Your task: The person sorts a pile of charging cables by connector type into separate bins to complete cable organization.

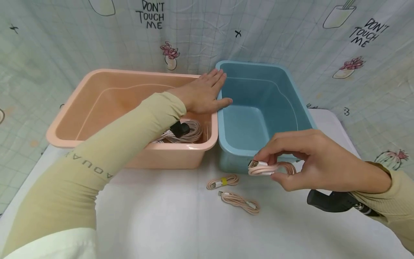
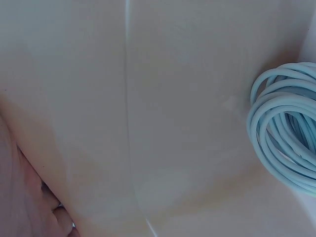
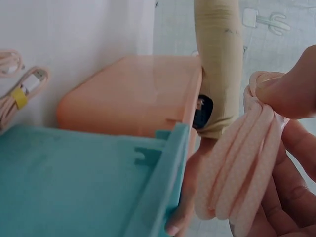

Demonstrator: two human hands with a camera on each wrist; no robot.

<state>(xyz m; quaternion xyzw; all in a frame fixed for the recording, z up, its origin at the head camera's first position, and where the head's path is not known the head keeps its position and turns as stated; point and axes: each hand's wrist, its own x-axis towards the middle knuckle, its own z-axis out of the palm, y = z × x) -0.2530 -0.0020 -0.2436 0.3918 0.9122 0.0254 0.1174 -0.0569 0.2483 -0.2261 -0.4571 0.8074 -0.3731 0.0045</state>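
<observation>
Delicately, a right hand [image 1: 318,162] pinches a coiled pink cable [image 1: 270,169] between thumb and fingers, above the white desk [image 1: 155,216] and just before the near wall of a blue bin [image 1: 247,124]. The other grip is unclenched and holds nothing: the left hand [image 1: 205,90] lies straight-fingered where the blue bin's rim meets that of a peach bin [image 1: 165,158], in which coiled cables [image 1: 194,131] sit. Trouble would likely come from the loops: no tie shows on the held coil, so a slackened pinch could let it spring open or drop near a yellow-banded bundle [image 1: 223,182] and a second bundle [image 1: 239,202] on the desk. Carried too low, its metal plug [image 1: 253,164] might snag the blue rim. In the head view that plug points left, and the coil's long axis runs roughly level, left to right, its loops toward the palm.
</observation>
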